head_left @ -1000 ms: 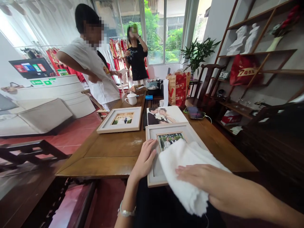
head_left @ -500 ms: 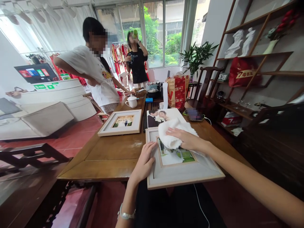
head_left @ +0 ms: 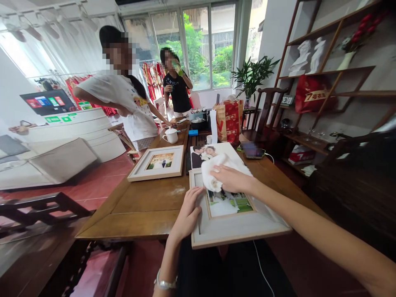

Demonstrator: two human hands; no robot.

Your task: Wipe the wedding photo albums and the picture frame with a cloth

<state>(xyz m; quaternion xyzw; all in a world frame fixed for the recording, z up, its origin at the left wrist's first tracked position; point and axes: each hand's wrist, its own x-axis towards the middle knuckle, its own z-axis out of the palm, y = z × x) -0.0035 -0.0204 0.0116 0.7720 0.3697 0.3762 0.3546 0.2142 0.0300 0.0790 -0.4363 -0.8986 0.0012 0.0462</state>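
A light wooden picture frame (head_left: 238,229) with a broad white mount lies in front of me, its near edge overhanging the table. Bent over its left rim, the fingers of my left hand (head_left: 189,210) hold it. My right hand (head_left: 232,177) is closed on a white cloth (head_left: 212,173), pressed against the frame's upper left part. The cloth and hand cover the top of the photo (head_left: 230,204) inside; green grass and a white shape show below. Just beyond lies a print of a couple (head_left: 198,156), partly hidden by the cloth.
Another framed photo (head_left: 157,178) lies left on the wooden table (head_left: 139,206). Behind it are a white lidded cup (head_left: 170,136), a blue box (head_left: 193,132) and a red-brown paper bag (head_left: 230,119). A phone (head_left: 253,152) with a cable lies right. Two people (head_left: 123,103) stand beyond.
My right hand has moved the cloth a little left over the frame. My left hand stays on the rim. The view has shifted slightly.
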